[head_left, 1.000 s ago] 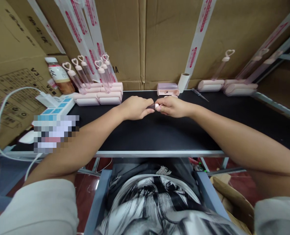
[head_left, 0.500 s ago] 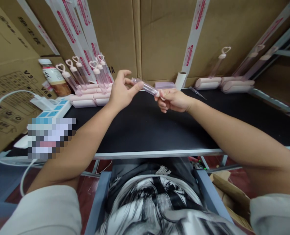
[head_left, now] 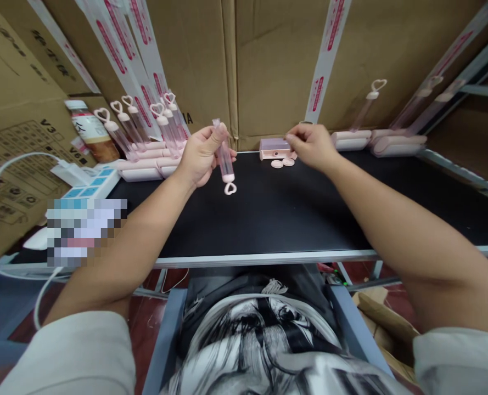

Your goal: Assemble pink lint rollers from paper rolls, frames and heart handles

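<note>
One transparent tube (head_left: 226,160), its heart-shaped handle (head_left: 229,188) pointing downward, is held above the table (head_left: 264,219), gripped near its upper end between thumb and fingers of the left hand (head_left: 206,153). The right hand (head_left: 313,145) is bent, its fingertips at the right end of a pink case (head_left: 273,148); we cannot tell whether they pinch anything. We judge the tube light and stiff, probably thin plastic, slick to the skin and liable to crack if squeezed hard; we would hold it around mid-length, sparing the slender handle. Two pink discs (head_left: 276,163) lie just in front of the case. We note the table's flat black top and, at left, grouped heart-topped tubes (head_left: 170,130) near a bottle (head_left: 94,129) and a power strip (head_left: 89,187); cardboard (head_left: 268,77) stands behind.
</note>
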Tool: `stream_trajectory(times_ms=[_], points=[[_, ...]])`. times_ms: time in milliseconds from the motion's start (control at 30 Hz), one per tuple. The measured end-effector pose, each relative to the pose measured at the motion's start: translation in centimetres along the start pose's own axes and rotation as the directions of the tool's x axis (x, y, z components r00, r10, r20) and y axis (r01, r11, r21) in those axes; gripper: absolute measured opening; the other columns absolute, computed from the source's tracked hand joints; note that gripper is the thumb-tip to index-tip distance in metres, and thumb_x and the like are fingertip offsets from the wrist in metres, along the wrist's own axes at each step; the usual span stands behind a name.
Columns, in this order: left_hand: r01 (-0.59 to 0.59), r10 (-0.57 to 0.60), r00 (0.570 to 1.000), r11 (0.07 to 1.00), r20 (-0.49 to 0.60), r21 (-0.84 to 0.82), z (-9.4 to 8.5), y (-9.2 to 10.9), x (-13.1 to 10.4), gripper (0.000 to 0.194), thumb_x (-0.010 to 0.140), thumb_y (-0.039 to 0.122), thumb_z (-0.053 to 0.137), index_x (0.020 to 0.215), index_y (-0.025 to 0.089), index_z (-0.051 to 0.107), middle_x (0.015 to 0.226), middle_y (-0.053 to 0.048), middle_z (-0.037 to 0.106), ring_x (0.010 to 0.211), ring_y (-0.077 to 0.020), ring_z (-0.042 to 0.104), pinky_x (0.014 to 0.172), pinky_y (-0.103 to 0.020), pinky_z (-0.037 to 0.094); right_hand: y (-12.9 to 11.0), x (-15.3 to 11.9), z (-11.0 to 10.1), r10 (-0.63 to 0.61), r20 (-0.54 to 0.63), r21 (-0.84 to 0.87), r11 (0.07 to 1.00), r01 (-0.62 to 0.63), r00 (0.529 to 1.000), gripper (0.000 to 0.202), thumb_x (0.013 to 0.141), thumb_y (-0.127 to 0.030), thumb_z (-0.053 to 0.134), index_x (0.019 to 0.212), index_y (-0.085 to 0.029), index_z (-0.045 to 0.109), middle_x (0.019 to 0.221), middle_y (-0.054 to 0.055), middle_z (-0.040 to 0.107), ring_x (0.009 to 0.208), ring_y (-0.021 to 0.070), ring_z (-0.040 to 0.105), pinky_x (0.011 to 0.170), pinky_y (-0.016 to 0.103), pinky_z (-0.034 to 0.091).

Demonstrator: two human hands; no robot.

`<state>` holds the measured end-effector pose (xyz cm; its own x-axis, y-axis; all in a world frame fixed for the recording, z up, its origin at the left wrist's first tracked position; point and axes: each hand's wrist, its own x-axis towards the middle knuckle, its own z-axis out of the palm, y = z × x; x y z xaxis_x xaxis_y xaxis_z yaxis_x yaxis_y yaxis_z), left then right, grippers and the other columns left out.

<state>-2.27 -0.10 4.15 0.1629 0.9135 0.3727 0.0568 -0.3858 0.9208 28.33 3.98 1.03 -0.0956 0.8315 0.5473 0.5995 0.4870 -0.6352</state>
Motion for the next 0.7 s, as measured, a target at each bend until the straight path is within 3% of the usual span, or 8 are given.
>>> stream_trajectory(times_ms=[67, 233, 367, 433, 533, 633, 700], points=[[0.038, -0.038, 0.999, 0.999, 0.032, 0.001, 0.2, 0.1, -0.3, 0.065, 0.091, 0.086, 0.066, 0.103, 0.022, 0.059, 0.072, 0.004, 0.057, 0.066, -0.0146, 0.072, 0.061, -0.025, 0.06, 1.7, 0.9, -0.7, 0.045, -0.058, -0.129, 0.99, -0.052, 0.997, 0.012, 0.094, -0.023, 0.067, 0.083, -0.021, 0.069, 0.074, 0.003, 0.066, 0.071, 0.0199, 0.058, 0.079, 0.039, 0.054], [0.086, -0.106, 0.986, 0.985, 0.131, 0.148, 0.6, -0.2, -0.9, 0.065, 0.096, 0.084, 0.059, 0.113, 0.022, 0.066, 0.069, 0.004, 0.055, 0.047, -0.0094, 0.057, 0.042, -0.02, 0.038, 3.7, 1.4, -0.7, 0.118, 0.033, -0.294, 0.95, -0.103, 0.993, 0.008, 0.091, -0.018, 0.069, 0.087, -0.02, 0.076, 0.076, 0.005, 0.07, 0.079, 0.0256, 0.067, 0.093, 0.049, 0.058], [-0.025, -0.077, 0.962, 0.932, 0.263, 0.363, 0.3, -1.7, -0.9, 0.054, 0.097, 0.072, 0.065, 0.107, 0.02, 0.073, 0.064, 0.004, 0.057, 0.048, -0.0104, 0.052, 0.048, -0.024, 0.038, 5.0, 1.7, -1.1, -0.007, -0.066, -0.398, 0.917, -0.02, 0.998, 0.032, 0.092, -0.012, 0.057, 0.116, -0.017, 0.078, 0.122, 0.017, 0.078, 0.116, 0.0332, 0.072, 0.112, 0.055, 0.053], [-0.147, -0.033, 0.94, 0.859, 0.34, 0.49, 0.3, -2.6, -0.9, 0.042, 0.09, 0.059, 0.078, 0.103, 0.019, 0.076, 0.071, 0.002, 0.064, 0.059, -0.0123, 0.058, 0.058, -0.026, 0.044, 6.1, 1.9, -1.4, -0.058, -0.079, -0.443, 0.896, 0.017, 0.995, 0.049, 0.091, -0.007, 0.051, 0.135, -0.014, 0.072, 0.147, 0.022, 0.068, 0.14, 0.0357, 0.062, 0.122, 0.058, 0.045], [-0.245, -0.052, 0.907, 0.741, 0.417, 0.626, 0.5, -3.5, -1.1, 0.036, 0.079, 0.047, 0.087, 0.099, 0.02, 0.076, 0.082, 0.0, 0.074, 0.07, -0.0148, 0.063, 0.067, -0.028, 0.046, 7.9, 2.1, -1.6, -0.015, -0.057, -0.465, 0.885, -0.013, 0.998, 0.065, 0.091, -0.002, 0.05, 0.155, -0.011, 0.057, 0.171, 0.025, 0.048, 0.161, 0.0358, 0.041, 0.131, 0.059, 0.03], [-0.283, -0.138, 0.865, 0.658, 0.481, 0.697, 0.8, -3.4, -1.4, 0.032, 0.081, 0.048, 0.085, 0.096, 0.021, 0.077, 0.083, -0.001, 0.078, 0.071, -0.0165, 0.067, 0.068, -0.028, 0.045, 9.0, 2.0, -1.4, 0.1, -0.071, -0.432, 0.894, -0.121, 0.992, 0.067, 0.097, -0.006, 0.052, 0.163, -0.014, 0.046, 0.179, 0.028, 0.033, 0.162, 0.0374, 0.037, 0.131, 0.06, 0.025], [-0.326, -0.165, 0.837, 0.615, 0.521, 0.718, 0.9, -3.1, -1.5, 0.03, 0.085, 0.048, 0.082, 0.098, 0.021, 0.079, 0.086, -0.002, 0.08, 0.075, -0.0175, 0.07, 0.07, -0.028, 0.045, 9.3, 1.9, -1.3, 0.15, -0.091, -0.41, 0.895, -0.175, 0.984, 0.066, 0.1, -0.011, 0.055, 0.165, -0.018, 0.045, 0.176, 0.027, 0.035, 0.158, 0.0381, 0.04, 0.129, 0.061, 0.026]])
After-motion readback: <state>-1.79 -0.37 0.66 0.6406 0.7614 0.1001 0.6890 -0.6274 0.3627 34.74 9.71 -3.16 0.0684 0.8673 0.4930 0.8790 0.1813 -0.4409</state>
